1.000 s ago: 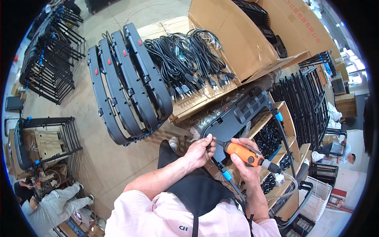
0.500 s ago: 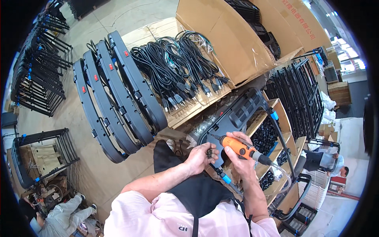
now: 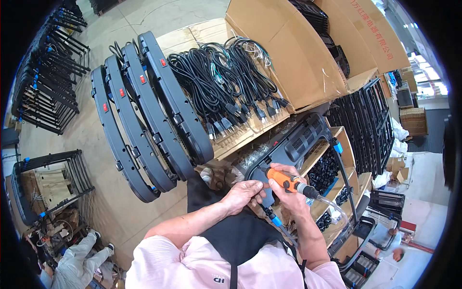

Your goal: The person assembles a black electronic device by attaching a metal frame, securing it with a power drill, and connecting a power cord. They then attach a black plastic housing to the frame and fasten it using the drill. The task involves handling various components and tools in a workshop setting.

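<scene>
My right hand (image 3: 293, 198) is wrapped round an orange electric screwdriver (image 3: 283, 180), whose dark rear end trails a clear hose. Its nose points left, over a black plastic housing (image 3: 284, 156) with vent slots that lies tilted before me. Close to that nose, my left hand (image 3: 240, 196) is closed, thumb and fingertips pressed together. The small dark screws seen in its palm in the earlier picture are now hidden by the fingers. A black tube leg with a blue clip (image 3: 275, 220) joins the housing near my hands.
Several curved black housings (image 3: 166, 98) with red switches stand upright at left. Bundled black power cords (image 3: 204, 86) lie on cardboard beyond them. An open carton (image 3: 298, 53) stands at the far right. Wooden bins (image 3: 350, 161) hold small black parts. Black frames are stacked around; other people sit nearby.
My left fingers have closed over the screws and pinch together. The screwdriver has lifted slightly and shifted a little left. The whole view has swung slightly.
</scene>
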A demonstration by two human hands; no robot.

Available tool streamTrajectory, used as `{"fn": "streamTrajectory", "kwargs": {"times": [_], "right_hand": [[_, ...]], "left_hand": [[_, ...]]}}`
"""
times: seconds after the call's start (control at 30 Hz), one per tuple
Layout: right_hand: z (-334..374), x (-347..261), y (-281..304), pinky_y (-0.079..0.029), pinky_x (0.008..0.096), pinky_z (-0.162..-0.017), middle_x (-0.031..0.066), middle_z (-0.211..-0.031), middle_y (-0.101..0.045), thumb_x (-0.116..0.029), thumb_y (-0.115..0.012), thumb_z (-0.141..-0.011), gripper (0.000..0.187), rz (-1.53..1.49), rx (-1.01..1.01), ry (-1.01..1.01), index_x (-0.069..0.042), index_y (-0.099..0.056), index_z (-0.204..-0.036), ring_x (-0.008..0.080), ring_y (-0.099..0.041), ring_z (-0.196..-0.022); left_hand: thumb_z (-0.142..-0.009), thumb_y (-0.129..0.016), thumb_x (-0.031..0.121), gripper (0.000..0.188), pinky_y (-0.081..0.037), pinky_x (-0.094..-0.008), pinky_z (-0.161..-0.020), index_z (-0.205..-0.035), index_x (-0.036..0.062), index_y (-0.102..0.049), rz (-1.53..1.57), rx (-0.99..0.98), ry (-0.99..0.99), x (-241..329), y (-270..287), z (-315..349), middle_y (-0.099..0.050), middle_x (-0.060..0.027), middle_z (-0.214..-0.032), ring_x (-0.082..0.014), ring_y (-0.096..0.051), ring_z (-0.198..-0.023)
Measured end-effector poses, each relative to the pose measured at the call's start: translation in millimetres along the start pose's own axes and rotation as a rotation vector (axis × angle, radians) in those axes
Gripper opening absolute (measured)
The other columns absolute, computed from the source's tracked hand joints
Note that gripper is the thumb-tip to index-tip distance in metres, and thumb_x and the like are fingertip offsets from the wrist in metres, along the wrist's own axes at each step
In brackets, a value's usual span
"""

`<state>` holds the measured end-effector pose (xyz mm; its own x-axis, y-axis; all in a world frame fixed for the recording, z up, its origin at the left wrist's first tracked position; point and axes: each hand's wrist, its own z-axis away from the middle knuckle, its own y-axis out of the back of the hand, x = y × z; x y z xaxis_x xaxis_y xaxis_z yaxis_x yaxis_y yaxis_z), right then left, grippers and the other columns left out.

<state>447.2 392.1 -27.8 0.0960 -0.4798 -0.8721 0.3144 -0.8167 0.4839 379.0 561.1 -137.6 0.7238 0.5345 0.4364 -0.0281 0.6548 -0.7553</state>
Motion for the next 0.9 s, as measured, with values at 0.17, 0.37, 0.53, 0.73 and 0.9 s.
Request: {"fn": "streamTrajectory", "kwargs": {"times": [0.17,0.37,0.53,0.73,0.9], "right_hand": [[-5,-18,1,-0.060,0.0386,-0.103,0.0165,-0.131,-0.074,-0.003,-0.081,-0.091,0.044,0.098,-0.059,-0.098,-0.003,-0.065,-0.132,0.0244,-0.074,-0.116],[23,-21,20,-0.053,0.0431,-0.114,0.0180,-0.135,-0.071,0.002,-0.079,-0.091,0.057,-0.314,0.185,-0.116,0.001,-0.053,-0.143,0.0281,-0.067,-0.130],[35,-32,50,-0.052,0.0443,-0.115,0.0197,-0.135,-0.071,0.000,-0.080,-0.092,0.058,-0.362,0.302,-0.105,0.002,-0.053,-0.142,0.0287,-0.067,-0.130],[41,-9,89,-0.052,0.0437,-0.115,0.0206,-0.134,-0.072,-0.005,-0.082,-0.092,0.057,-0.406,0.405,-0.054,0.001,-0.054,-0.141,0.0280,-0.068,-0.128],[41,7,132,-0.054,0.0421,-0.112,0.0203,-0.135,-0.072,-0.004,-0.082,-0.091,0.057,-0.440,0.420,-0.064,0.001,-0.055,-0.141,0.0262,-0.068,-0.125]], "left_hand": [[-0.116,-0.055,0.030,0.032,-0.055,-0.0258,-0.071,-0.127,0.0026,-0.068,0.036,0.042,0.010,8,0,1,-0.072,-0.0041,-0.105,-0.0107,-0.067,-0.086],[-0.114,-0.060,0.029,0.031,-0.053,-0.0244,-0.067,-0.127,0.0014,-0.067,0.082,0.047,-0.044,14,2,-7,-0.072,-0.0019,-0.094,-0.0092,-0.066,-0.079],[-0.109,-0.069,0.028,0.025,-0.050,-0.0216,-0.059,-0.118,0.0047,-0.067,-0.020,0.118,-0.075,22,-14,-21,-0.071,-0.0014,-0.089,-0.0087,-0.064,-0.072],[-0.107,-0.073,0.023,0.022,-0.051,-0.0225,-0.060,-0.119,0.0041,-0.071,0.151,0.208,-0.138,20,-51,-53,-0.074,-0.0012,-0.092,-0.0080,-0.065,-0.073],[-0.106,-0.074,0.022,0.023,-0.054,-0.0229,-0.064,-0.120,0.0037,-0.074,0.202,0.192,-0.091,14,-75,-83,-0.073,-0.0014,-0.092,-0.0088,-0.066,-0.075]]}}
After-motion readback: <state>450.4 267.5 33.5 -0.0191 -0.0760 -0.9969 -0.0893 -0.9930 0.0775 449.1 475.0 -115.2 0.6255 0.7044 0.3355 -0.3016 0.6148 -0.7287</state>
